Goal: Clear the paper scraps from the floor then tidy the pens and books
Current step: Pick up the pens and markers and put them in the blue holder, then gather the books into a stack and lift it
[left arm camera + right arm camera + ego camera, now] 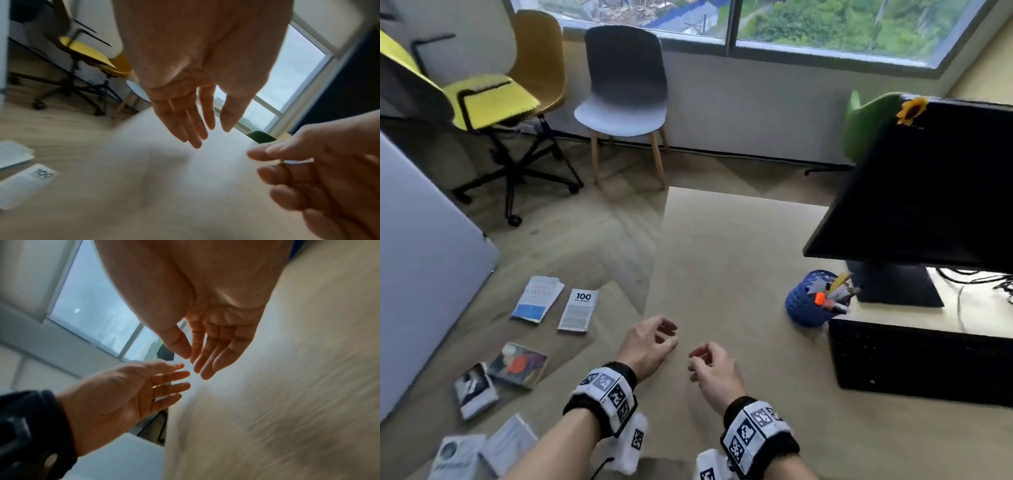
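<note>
Several books lie scattered on the wooden floor left of the desk, among them a white one marked "100" [578, 310] [26, 183], a white-and-blue one [537, 298] and one with a colourful cover [518, 365]. A blue pen holder [808, 301] full of pens stands on the desk [739, 257] beside the monitor foot. My left hand [667, 330] [205, 134] hovers over the desk's left part, fingers relaxed and empty. My right hand [700, 359] [197, 363] hovers just to its right, fingers loose, holding nothing. No paper scraps show on the floor.
A black monitor [921, 178] and black keyboard [921, 363] fill the desk's right side. A yellow office chair [493, 99], a mustard chair [541, 58] and a grey chair [625, 92] stand by the window wall. A grey panel [424, 257] rises at the left.
</note>
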The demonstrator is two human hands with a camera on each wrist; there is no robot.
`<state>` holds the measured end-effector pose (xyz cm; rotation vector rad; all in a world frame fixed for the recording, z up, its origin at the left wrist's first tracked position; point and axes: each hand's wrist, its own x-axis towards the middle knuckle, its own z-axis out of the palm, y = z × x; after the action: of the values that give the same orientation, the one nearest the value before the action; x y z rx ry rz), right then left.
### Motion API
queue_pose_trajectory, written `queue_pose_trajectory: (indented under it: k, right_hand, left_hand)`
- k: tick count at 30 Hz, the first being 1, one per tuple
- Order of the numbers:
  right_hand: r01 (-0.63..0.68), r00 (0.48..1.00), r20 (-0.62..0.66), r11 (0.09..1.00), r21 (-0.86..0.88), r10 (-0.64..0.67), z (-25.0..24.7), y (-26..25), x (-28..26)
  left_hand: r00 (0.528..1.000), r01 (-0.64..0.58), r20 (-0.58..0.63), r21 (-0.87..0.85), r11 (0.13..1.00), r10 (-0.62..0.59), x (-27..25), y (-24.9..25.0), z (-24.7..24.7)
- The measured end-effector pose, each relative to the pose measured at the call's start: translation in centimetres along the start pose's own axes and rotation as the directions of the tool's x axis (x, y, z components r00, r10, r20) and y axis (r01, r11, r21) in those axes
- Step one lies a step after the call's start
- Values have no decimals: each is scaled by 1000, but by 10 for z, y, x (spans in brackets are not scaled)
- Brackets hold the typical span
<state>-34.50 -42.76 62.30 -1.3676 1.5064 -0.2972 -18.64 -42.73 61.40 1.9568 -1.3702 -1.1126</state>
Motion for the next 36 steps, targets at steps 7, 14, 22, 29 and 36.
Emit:
queue_pose_trajectory:
  k: [7, 14, 22, 29, 36]
  right_hand:
    - [242, 958, 208, 945, -219, -197, 152, -81, -13]
    - [348, 885, 435, 855, -386, -164, 348, -102, -8]
    - [589, 725, 688, 542, -600, -26, 557, 12, 79]
    - [746, 616, 779, 231, -625, 117, 725, 181, 207]
    - [763, 616, 765, 98, -639, 188, 823, 276, 288]
  left_hand:
    - [931, 232, -268, -87, 969, -248, -94, -168, -133]
    - [789, 571, -216, -85, 816, -575, -192, -381, -207]
    - [525, 800, -184, -228, 555, -831, -237, -638, -149]
    - [538, 788, -192, -232, 571, -821, -171, -833, -28]
    - [553, 773, -322, -144, 617, -768, -66, -944, 36]
